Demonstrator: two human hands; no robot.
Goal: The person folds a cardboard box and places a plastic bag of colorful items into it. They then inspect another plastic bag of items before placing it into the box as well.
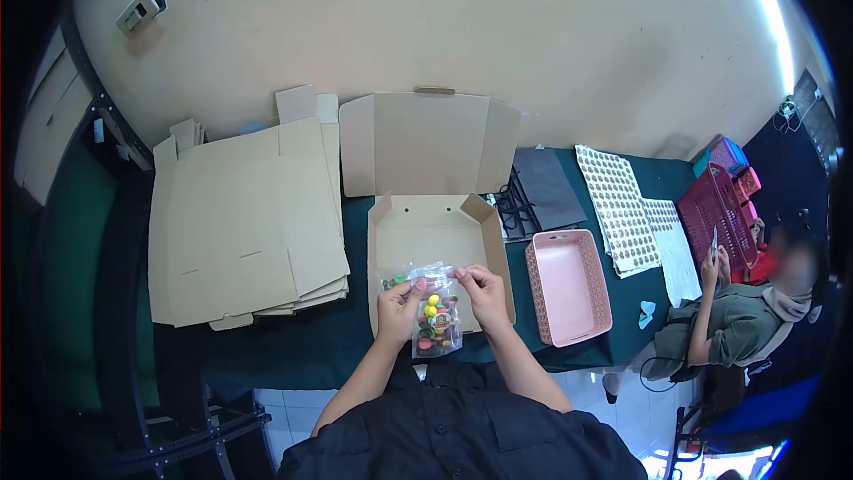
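Note:
My left hand (pixel 399 312) pinches the upper left corner of a clear plastic bag of colourful candies (pixel 436 324). At the bag's other top corner, the fingers of my right hand (pixel 484 297) are closed on the plastic. Yellow, red, green and dark pieces show through it, and a round sticker is on its front. The bag hangs over the near edge of an open cardboard box (pixel 440 229), whose lid (pixel 433 144) stands up against the wall. Behind my left hand, more clear plastic with green pieces (pixel 392 282) shows inside the box; my hands partly hide it.
Flattened cardboard boxes (pixel 244 222) are stacked on the left. To the right are black paper bags (pixel 546 191), a pink basket (pixel 569 289), sticker sheets (pixel 619 209) and a maroon basket (pixel 718 218). A seated person (pixel 742 324) holds a phone at far right.

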